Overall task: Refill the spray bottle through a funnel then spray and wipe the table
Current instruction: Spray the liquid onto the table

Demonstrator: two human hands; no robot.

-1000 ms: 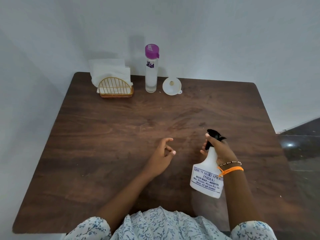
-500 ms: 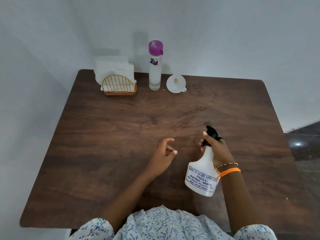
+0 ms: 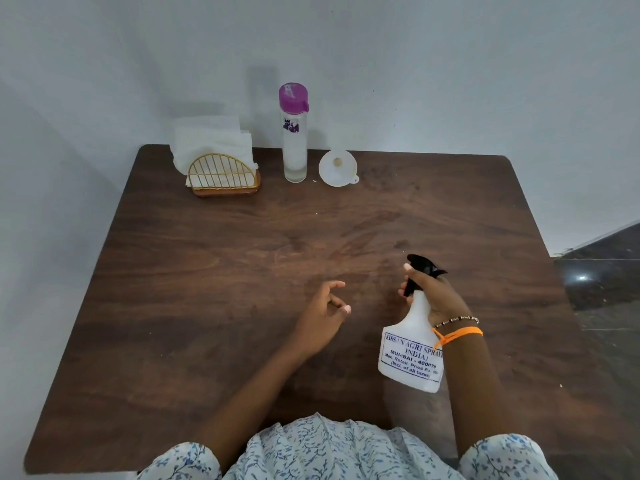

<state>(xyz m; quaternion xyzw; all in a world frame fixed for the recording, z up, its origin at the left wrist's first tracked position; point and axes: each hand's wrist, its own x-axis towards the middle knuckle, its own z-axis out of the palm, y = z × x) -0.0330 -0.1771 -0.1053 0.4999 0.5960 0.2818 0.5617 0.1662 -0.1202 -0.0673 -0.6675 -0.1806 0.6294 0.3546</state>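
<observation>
My right hand (image 3: 433,294) grips the neck of a white spray bottle (image 3: 410,355) with a black trigger head, held tilted above the near right part of the dark wooden table (image 3: 207,306). A finger lies on the trigger. My left hand (image 3: 323,315) hovers just left of the bottle, empty, fingers loosely curled and apart. At the far edge stand a clear water bottle (image 3: 294,140) with a purple cap and a white funnel (image 3: 337,168) lying mouth up beside it. White napkins sit in a gold wire holder (image 3: 221,171) at the far left.
A pale wall runs behind the table and along its left side. Dark tiled floor (image 3: 602,289) shows past the table's right edge. My flowered sleeves fill the bottom of the view.
The view has shifted a little, so the table items sit slightly to the right. The spray bottle and both hands keep nearly the same pose.
</observation>
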